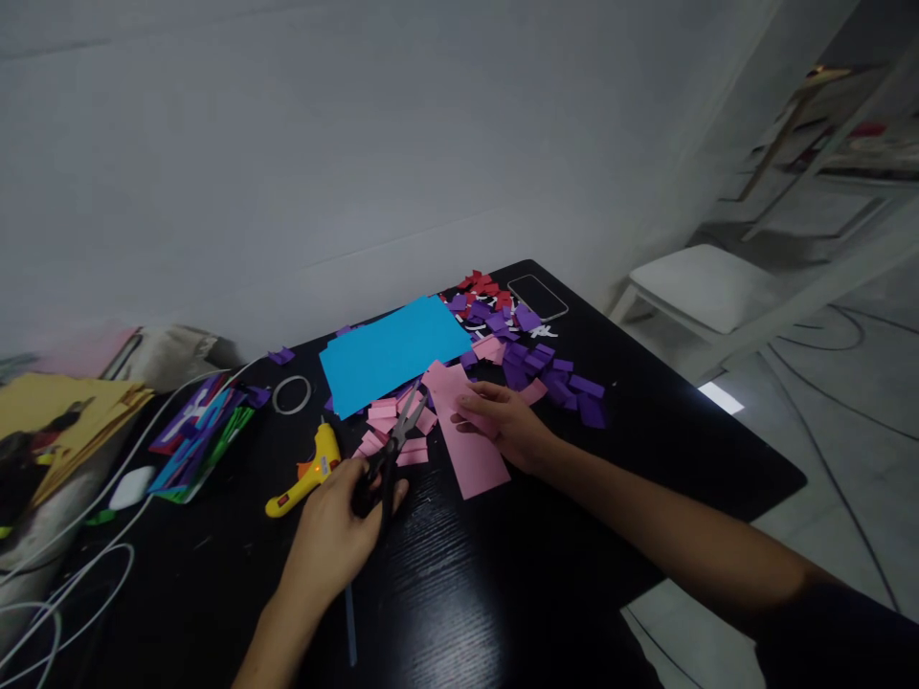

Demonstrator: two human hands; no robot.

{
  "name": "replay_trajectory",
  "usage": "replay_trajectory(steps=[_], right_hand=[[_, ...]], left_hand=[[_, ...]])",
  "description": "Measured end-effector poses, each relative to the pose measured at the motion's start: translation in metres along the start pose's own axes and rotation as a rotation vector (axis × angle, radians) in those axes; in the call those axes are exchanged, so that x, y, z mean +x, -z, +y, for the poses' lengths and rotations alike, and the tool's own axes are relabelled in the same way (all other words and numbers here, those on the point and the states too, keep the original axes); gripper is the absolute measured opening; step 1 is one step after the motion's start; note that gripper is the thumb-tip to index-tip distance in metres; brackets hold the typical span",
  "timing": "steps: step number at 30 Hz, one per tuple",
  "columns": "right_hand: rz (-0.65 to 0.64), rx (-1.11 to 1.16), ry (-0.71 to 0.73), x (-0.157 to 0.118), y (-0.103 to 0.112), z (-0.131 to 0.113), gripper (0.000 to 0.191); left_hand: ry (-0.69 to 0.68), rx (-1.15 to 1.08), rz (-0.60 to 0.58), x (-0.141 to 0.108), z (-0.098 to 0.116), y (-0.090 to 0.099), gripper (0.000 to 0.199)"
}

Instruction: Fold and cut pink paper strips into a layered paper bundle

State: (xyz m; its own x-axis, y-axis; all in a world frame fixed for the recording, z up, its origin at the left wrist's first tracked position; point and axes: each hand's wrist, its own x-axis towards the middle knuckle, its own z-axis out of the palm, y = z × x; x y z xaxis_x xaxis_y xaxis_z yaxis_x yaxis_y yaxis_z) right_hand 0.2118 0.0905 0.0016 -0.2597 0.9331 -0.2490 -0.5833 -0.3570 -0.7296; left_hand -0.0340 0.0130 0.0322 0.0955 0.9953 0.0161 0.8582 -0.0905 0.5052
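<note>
My left hand (pixel 343 522) is closed round the handles of a pair of black-handled scissors (pixel 404 426), whose blades stand slightly apart and point away from me. My right hand (pixel 506 421) pinches a long strip of pink paper (pixel 470 464) between thumb and fingers. The strip slants over the black table, its far end close to the scissor tips but apart from them. Small folded pink paper pieces (pixel 383 411) lie under and around the blades. Just left of my left hand rests a yellow glue gun (pixel 308 474) with a small orange light showing.
Behind the hands lies a blue sheet (pixel 394 352). Purple pieces (pixel 574 388) and red pieces (pixel 480 284) are scattered to the right, near a phone-shaped outline (pixel 538 297). White cables (pixel 119 565), coloured paper strips (pixel 205 440) and a clear ring (pixel 291 394) are on the left.
</note>
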Motion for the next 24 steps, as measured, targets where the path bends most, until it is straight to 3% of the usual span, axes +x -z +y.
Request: replay_trajectory(steps=[5, 12, 24], right_hand=[[-0.026, -0.022, 0.005, 0.0, 0.002, 0.002, 0.033], [-0.154, -0.233, 0.145, -0.009, -0.003, 0.004, 0.027], [-0.197, -0.204, 0.17, -0.015, -0.008, 0.006, 0.019]], left_hand=[[-0.031, 0.104, -0.02, 0.0, -0.001, 0.0, 0.03], [-0.127, 0.133, -0.028, -0.001, -0.001, -0.006, 0.026], [-0.257, 0.133, 0.049, 0.001, -0.013, -0.006, 0.025]])
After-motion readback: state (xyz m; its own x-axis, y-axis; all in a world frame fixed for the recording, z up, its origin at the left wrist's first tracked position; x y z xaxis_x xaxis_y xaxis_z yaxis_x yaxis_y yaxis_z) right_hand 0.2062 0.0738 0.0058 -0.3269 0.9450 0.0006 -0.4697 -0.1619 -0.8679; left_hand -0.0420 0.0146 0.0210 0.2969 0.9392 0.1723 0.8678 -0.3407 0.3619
